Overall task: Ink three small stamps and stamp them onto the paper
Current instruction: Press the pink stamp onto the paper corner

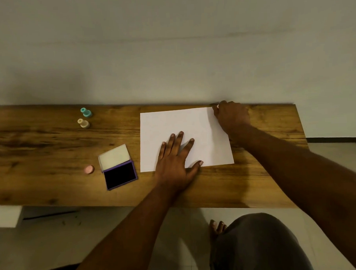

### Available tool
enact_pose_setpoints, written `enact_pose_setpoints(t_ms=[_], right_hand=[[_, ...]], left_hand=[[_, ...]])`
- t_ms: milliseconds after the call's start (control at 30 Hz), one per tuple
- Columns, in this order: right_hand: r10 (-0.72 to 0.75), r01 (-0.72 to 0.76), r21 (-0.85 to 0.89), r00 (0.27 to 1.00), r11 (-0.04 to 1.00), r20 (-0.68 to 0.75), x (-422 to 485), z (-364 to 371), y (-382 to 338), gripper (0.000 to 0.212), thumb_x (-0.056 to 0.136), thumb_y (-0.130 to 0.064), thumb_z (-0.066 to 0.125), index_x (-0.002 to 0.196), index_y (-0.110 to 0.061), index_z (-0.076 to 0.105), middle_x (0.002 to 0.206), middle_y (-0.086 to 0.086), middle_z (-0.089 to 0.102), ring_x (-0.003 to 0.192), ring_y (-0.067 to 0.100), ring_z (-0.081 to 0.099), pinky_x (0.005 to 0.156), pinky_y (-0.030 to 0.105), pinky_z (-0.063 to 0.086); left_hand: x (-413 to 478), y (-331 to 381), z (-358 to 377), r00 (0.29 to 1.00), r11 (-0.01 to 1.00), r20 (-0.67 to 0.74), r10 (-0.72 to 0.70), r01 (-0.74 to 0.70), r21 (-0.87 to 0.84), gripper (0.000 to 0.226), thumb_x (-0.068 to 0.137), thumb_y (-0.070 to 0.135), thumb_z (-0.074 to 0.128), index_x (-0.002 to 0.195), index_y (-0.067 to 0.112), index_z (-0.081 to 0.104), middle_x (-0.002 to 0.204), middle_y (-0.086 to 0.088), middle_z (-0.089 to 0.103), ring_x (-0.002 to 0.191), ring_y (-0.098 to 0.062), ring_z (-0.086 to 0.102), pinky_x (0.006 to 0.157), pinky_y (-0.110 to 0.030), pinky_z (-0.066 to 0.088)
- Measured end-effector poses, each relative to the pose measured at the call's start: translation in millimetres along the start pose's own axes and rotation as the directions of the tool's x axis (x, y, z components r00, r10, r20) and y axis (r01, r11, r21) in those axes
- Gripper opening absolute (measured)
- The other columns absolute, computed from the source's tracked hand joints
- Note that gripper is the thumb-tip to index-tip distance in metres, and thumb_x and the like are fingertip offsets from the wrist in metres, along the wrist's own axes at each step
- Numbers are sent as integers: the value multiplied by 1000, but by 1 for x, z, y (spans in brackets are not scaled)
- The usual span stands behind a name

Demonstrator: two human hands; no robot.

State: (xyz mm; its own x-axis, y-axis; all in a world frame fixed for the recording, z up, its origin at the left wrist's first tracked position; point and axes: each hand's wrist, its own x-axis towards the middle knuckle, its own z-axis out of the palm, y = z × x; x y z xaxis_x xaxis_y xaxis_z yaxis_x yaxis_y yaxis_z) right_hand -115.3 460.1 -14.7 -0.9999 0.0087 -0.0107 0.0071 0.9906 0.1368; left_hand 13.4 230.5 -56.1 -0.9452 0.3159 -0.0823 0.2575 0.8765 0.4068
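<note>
Paper [184,122]: we have the white sheet lying flat on the wooden table [51,140], its long axis running left to right, still blank as far as we can see
Left hand [174,161]: ours is spread flat, palm down, on the near edge of the sheet, fingers splayed and holding nothing, only pressing the paper
Right hand [232,117]: curled at the far right corner of the sheet; we judge the fingertips are pinching or squaring that corner, but the grip itself is hidden behind the knuckles, so we cannot tell how far closed it is
Stamps: all three stand off to our left, well apart from the paper: the teal stamp [86,112] and the cream stamp [83,123] upright near the far edge, the pink stamp [88,169] nearer us
Ink pad [120,174]: lid open, dark pad exposed, between the pink stamp and the paper
Nearer hand: the left, by a clear margin; the pad and the pink stamp lie to its left, while the right would have to cross the whole sheet
Stage: we judge no stamp has yet been inked
</note>
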Motion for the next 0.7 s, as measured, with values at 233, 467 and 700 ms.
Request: enact_pose_setpoints(t_ms=[233, 467, 700], right_hand=[[449, -375, 871, 868, 317, 211, -1, -8, 32, 55, 107, -54, 39, 86, -15, 71, 74, 7, 66, 66, 23, 59, 64, 34, 42], [487, -427, 900, 771, -85, 412, -17, -9, 40, 43, 106, -51, 44, 79, -23, 61, 67, -2, 54, 53, 10, 46, 51, 26, 36], [449, -393, 919, 828, 39, 335, -22, -11, 29, 46, 105, -50, 47, 76, -21, 66, 69, 1, 62, 61, 15, 55, 63, 36, 45]], left_hand=[[0, -1, 1, 1000, 999, 12, 5, -5, 35, 81, 100, 78, 32, 169, 41, 10, 179, 7, -9, 164, -18, -16, 133, -45, -8], [0, -3, 3, 1000, 998, 17, 20, -21, 56, 82, 100, 78, 28, 170, 40, 7, 179, 5, -12, 164, -20, -16, 132, -45, -9], [-1, -1, 0, 998, 997, -6, 56, -56, 48, 84, 101, 77, 27, 170, 37, 1, 178, 3, -15, 162, -21, -22, 132, -49, -10]])
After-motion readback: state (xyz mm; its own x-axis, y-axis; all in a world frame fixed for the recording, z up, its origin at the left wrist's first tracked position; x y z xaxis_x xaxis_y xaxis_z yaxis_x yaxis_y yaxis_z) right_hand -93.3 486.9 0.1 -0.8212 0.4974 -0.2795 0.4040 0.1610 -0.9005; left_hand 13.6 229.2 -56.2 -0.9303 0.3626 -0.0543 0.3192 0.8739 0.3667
